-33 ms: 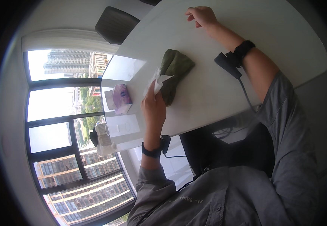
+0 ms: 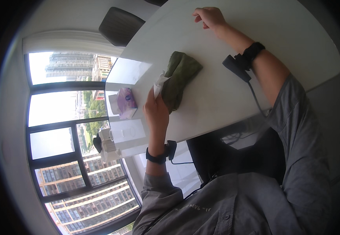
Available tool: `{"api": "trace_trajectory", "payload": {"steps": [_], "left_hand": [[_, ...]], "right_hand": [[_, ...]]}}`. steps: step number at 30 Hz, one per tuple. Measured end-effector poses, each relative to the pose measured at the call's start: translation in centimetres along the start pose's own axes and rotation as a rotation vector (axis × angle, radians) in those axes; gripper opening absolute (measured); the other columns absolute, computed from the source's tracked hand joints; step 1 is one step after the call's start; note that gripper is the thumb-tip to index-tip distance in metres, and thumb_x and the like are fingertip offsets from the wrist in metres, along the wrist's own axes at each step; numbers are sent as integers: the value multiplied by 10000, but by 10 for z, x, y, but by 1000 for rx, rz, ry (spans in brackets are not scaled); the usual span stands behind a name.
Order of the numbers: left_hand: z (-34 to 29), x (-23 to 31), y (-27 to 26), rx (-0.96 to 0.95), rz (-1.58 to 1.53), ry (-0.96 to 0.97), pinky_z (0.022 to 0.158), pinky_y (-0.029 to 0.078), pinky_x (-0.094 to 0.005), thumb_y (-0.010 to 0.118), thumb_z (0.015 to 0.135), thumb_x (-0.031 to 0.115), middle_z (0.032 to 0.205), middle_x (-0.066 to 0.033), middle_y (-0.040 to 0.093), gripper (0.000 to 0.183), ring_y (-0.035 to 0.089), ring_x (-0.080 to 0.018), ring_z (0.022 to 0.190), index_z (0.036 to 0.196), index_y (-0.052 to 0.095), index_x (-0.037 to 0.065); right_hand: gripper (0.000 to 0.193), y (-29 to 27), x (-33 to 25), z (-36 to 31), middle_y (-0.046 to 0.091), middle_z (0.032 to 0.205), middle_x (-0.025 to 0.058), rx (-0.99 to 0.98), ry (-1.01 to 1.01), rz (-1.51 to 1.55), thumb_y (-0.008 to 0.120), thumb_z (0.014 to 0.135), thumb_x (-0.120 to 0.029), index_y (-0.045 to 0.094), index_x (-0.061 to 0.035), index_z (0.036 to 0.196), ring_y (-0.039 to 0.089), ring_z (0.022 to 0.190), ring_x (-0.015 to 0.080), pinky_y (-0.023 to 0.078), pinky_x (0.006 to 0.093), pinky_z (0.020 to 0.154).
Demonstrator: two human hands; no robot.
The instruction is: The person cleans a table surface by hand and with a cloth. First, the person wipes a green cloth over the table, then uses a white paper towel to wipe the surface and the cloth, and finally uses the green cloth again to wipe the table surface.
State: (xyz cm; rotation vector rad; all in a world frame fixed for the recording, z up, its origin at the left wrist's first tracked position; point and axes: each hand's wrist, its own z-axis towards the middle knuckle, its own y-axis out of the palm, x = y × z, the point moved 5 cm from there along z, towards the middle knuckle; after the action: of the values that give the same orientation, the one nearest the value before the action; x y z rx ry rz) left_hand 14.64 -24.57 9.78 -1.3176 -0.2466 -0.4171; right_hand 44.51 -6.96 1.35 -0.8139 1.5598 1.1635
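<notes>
- Left hand (image 2: 156,111) grips a white tissue (image 2: 159,85) and the near end of a green cloth (image 2: 179,78) lying mid-table (image 2: 224,102).
- Right hand (image 2: 210,17), fingers curled and empty, rests well beyond the cloth.

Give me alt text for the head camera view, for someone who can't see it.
A person's left hand holds a white tissue against an olive-green cloth on a white table. Their right hand rests on the table farther off, and a purple tissue pack lies near the window.
</notes>
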Motion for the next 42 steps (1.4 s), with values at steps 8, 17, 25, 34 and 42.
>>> {"api": "trace_trajectory", "payload": {"steps": [8, 17, 25, 34, 42], "left_hand": [[-3, 8, 4, -186, 175, 628, 1098, 371, -448, 477, 709, -170, 1434, -92, 514, 657, 431, -340, 1360, 1262, 644, 143], [10, -15, 3, -366, -381, 425, 1115, 329, -462, 616, 887, 126, 1411, -242, 489, 341, 432, -410, 1338, 1210, 646, 21], [17, 0, 31, -281, 252, 336, 1058, 376, -456, 709, 863, 362, 1394, -271, 441, 842, 460, -426, 1262, 1473, 284, -31], [32, -11, 23, -524, 196, 264, 1083, 350, -437, 624, 916, 321, 1429, -279, 390, 799, 414, -425, 1302, 1505, 215, -34], [52, -20, 36, -454, 238, 251, 1058, 376, -450, 605, 909, 303, 1403, -283, 408, 784, 425, -458, 1283, 1489, 215, -53]], "right_hand": [[229, 1, -10, -9, 704, 796, 62, 4, -7, -21, 666, 768, -278, 674, -50, 787, 505, 522, 103, 484, 291, 561], [238, 3, 1, 1, 704, 802, 59, -1, -2, -18, 670, 768, -277, 677, -41, 792, 496, 523, 103, 484, 284, 569], [242, 4, -1, -2, 703, 801, 57, -9, 3, -28, 656, 777, -286, 678, -45, 794, 512, 521, 97, 490, 286, 576], [240, 6, 3, 1, 703, 803, 62, -25, 15, -29, 660, 784, -289, 676, -50, 794, 504, 516, 99, 482, 289, 561], [256, 11, -9, -16, 702, 771, 75, -19, -32, -40, 633, 776, -259, 668, -6, 761, 534, 517, 143, 481, 304, 546]]}}
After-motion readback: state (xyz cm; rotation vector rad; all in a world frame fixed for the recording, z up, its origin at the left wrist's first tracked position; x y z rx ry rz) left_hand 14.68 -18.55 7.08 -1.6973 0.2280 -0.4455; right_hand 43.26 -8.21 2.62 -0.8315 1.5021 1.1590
